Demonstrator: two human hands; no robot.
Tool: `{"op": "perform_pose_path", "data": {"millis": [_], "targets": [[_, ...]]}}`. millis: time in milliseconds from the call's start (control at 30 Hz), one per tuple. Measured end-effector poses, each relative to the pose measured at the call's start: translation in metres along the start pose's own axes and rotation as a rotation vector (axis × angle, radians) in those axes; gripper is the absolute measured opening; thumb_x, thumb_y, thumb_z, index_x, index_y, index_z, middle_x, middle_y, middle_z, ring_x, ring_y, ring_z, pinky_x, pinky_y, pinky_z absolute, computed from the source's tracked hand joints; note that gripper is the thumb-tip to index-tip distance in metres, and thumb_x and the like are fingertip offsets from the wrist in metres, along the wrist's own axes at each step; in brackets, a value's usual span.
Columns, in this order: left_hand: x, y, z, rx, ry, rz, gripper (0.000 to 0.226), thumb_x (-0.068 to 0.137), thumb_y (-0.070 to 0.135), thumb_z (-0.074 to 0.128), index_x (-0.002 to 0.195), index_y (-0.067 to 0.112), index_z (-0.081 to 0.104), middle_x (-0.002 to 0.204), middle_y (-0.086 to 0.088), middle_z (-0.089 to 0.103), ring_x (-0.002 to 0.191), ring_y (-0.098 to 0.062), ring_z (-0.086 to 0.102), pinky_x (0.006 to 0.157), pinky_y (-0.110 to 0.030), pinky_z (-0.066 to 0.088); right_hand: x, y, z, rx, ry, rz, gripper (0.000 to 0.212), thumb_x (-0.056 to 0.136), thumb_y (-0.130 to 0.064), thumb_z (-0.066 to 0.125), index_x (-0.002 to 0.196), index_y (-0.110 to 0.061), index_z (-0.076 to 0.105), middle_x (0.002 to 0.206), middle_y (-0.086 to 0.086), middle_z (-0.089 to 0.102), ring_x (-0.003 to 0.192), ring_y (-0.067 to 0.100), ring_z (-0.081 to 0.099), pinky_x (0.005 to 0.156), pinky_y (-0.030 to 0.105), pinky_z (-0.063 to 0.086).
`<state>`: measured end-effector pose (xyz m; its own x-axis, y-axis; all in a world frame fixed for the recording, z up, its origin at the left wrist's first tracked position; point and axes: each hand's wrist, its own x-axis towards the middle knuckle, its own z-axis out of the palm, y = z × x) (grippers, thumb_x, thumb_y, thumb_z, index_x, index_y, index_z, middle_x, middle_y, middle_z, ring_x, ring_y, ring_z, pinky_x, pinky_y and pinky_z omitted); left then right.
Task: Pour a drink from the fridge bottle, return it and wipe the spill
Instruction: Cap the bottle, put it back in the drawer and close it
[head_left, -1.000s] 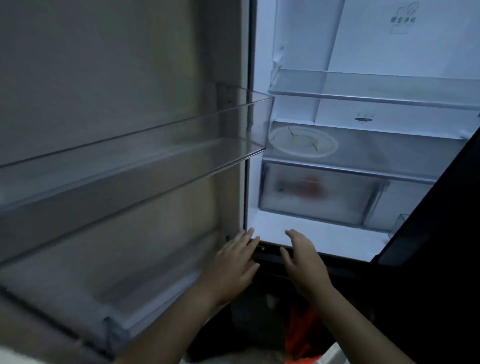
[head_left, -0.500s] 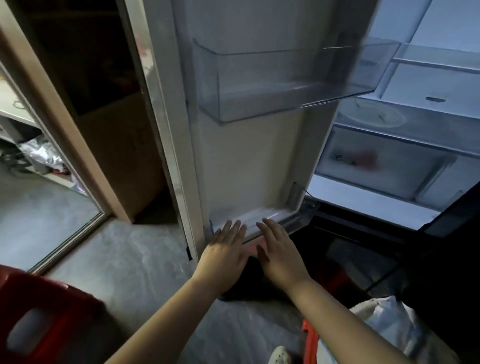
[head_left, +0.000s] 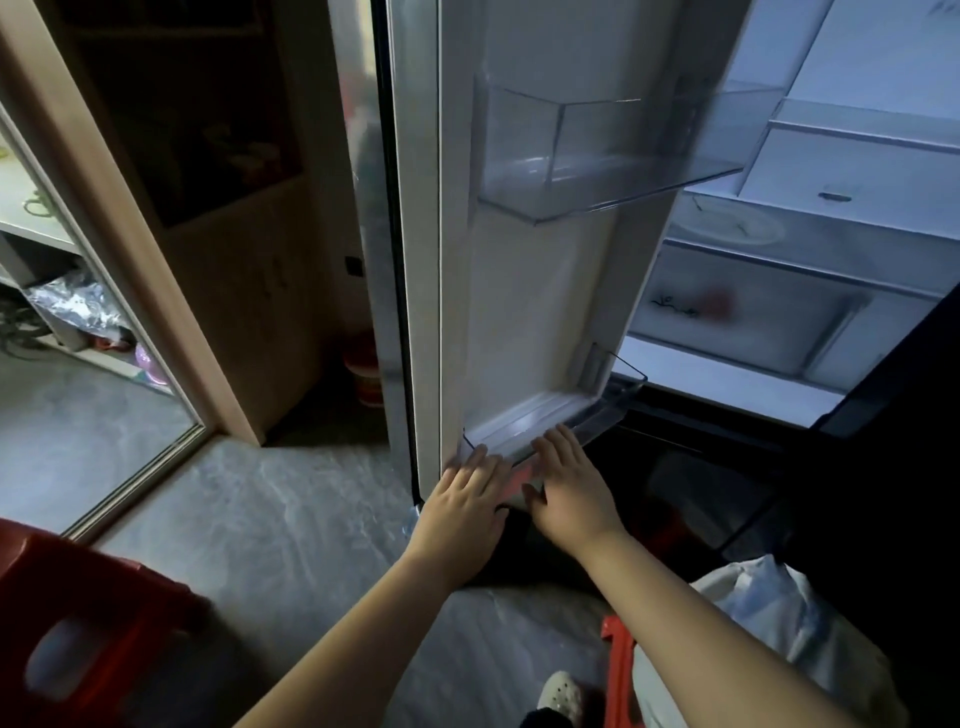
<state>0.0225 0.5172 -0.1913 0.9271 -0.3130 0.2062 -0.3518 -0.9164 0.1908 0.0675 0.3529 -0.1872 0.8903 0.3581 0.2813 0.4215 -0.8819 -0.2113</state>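
Dim room, grey floor, open fridge door; both hands flat, fingers spread, empty, against its lowest bin.

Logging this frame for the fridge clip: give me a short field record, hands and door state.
fridge door: open
upper door bin: clear, looks empty
lower door bin: no bottle visible
left hand: flat, fingers at lower bin's front edge, holding nothing
right hand: flat beside it, holding nothing
red stool: on floor, lower left

upper door bin: free room | lower door bin: both hands at rim
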Motion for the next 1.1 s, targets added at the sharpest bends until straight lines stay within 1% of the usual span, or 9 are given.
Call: {"op": "perform_pose_path", "data": {"millis": [67, 133, 267, 400, 500, 700, 833, 967, 1100], "targets": [[-0.002, 0.007, 0.004, 0.033, 0.027, 0.070, 0.066, 0.078, 0.028, 0.069, 0.136, 0.011, 0.041, 0.132, -0.005, 0.057, 0.132, -0.023, 0.047, 0.107, -0.039, 0.038, -0.006, 0.004, -0.005, 0.019, 0.009, 0.000, 0.056, 0.071, -0.013, 0.075, 0.120, 0.005, 0.055, 0.128, 0.022, 0.054, 0.131, 0.039, 0.042, 0.111, 0.046, 0.031], [-0.005, 0.018, 0.004, 0.019, 0.070, 0.120, 0.076, 0.066, 0.029, 0.079, 0.130, 0.010, 0.044, 0.125, -0.005, 0.061, 0.123, -0.023, 0.055, 0.101, -0.037, 0.044, -0.013, 0.012, -0.012, 0.055, 0.001, 0.007, 0.054, 0.077, -0.013, 0.069, 0.125, 0.002, 0.051, 0.136, 0.018, 0.049, 0.137, 0.034, 0.033, 0.113, 0.043, 0.030], [-0.012, 0.040, 0.009, 0.019, 0.089, 0.189, 0.080, 0.063, 0.033, 0.080, 0.131, 0.008, 0.046, 0.127, -0.005, 0.060, 0.124, -0.023, 0.054, 0.102, -0.034, 0.042, -0.029, 0.026, -0.024, 0.132, 0.001, 0.054, 0.048, 0.088, -0.018, 0.060, 0.132, -0.006, 0.046, 0.146, 0.007, 0.039, 0.145, 0.021, 0.017, 0.114, 0.027, 0.018], [-0.014, 0.064, 0.015, 0.061, 0.063, 0.198, 0.077, 0.068, 0.038, 0.076, 0.135, 0.008, 0.052, 0.133, -0.005, 0.057, 0.129, -0.022, 0.050, 0.105, -0.033, 0.040, -0.044, 0.041, -0.030, 0.173, -0.001, 0.095, 0.049, 0.088, -0.027, 0.060, 0.132, -0.011, 0.045, 0.148, 0.001, 0.037, 0.145, 0.015, 0.014, 0.111, 0.028, 0.026], [-0.014, 0.079, 0.016, 0.091, 0.046, 0.174, 0.077, 0.067, 0.041, 0.076, 0.134, 0.008, 0.054, 0.133, -0.005, 0.058, 0.128, -0.022, 0.051, 0.104, -0.032, 0.039, -0.050, 0.051, -0.032, 0.174, -0.029, 0.110, 0.055, 0.087, -0.039, 0.051, 0.133, -0.011, 0.044, 0.150, 0.001, 0.035, 0.145, 0.013, 0.012, 0.112, 0.031, 0.030], [-0.016, 0.095, 0.019, 0.104, 0.055, 0.115, 0.073, 0.075, 0.039, 0.069, 0.138, 0.007, 0.048, 0.140, -0.007, 0.052, 0.134, -0.023, 0.044, 0.108, -0.035, 0.035, -0.058, 0.066, -0.037, 0.188, -0.043, 0.079, 0.053, 0.090, -0.036, 0.055, 0.138, -0.016, 0.041, 0.154, -0.005, 0.028, 0.143, 0.005, 0.005, 0.108, 0.026, 0.027], [-0.029, 0.109, 0.010, 0.128, 0.113, 0.159, 0.070, 0.084, 0.030, 0.059, 0.145, 0.010, 0.033, 0.151, -0.007, 0.038, 0.142, -0.024, 0.029, 0.115, -0.041, 0.026, -0.065, 0.081, -0.046, 0.166, -0.107, 0.110, 0.056, 0.092, -0.036, 0.054, 0.143, -0.022, 0.035, 0.156, -0.010, 0.021, 0.143, 0.010, 0.019, 0.109, 0.034, 0.036], [-0.040, 0.124, 0.003, 0.171, 0.182, 0.179, 0.068, 0.085, 0.022, 0.051, 0.149, 0.012, 0.027, 0.157, -0.006, 0.024, 0.147, -0.023, 0.015, 0.118, -0.042, 0.017, -0.081, 0.096, -0.050, 0.209, -0.062, 0.133, 0.048, 0.097, -0.032, 0.046, 0.142, -0.023, 0.037, 0.157, -0.008, 0.021, 0.143, 0.014, 0.023, 0.108, 0.036, 0.038], [-0.045, 0.142, -0.002, 0.197, 0.252, 0.155, 0.069, 0.085, 0.020, 0.049, 0.150, 0.015, 0.027, 0.159, -0.005, 0.015, 0.148, -0.024, 0.009, 0.118, -0.043, 0.014, -0.112, 0.103, -0.061, 0.433, 0.082, 0.207, 0.047, 0.096, -0.049, 0.027, 0.129, -0.026, 0.050, 0.144, -0.009, 0.043, 0.129, 0.010, 0.044, 0.100, 0.034, 0.044]]}}
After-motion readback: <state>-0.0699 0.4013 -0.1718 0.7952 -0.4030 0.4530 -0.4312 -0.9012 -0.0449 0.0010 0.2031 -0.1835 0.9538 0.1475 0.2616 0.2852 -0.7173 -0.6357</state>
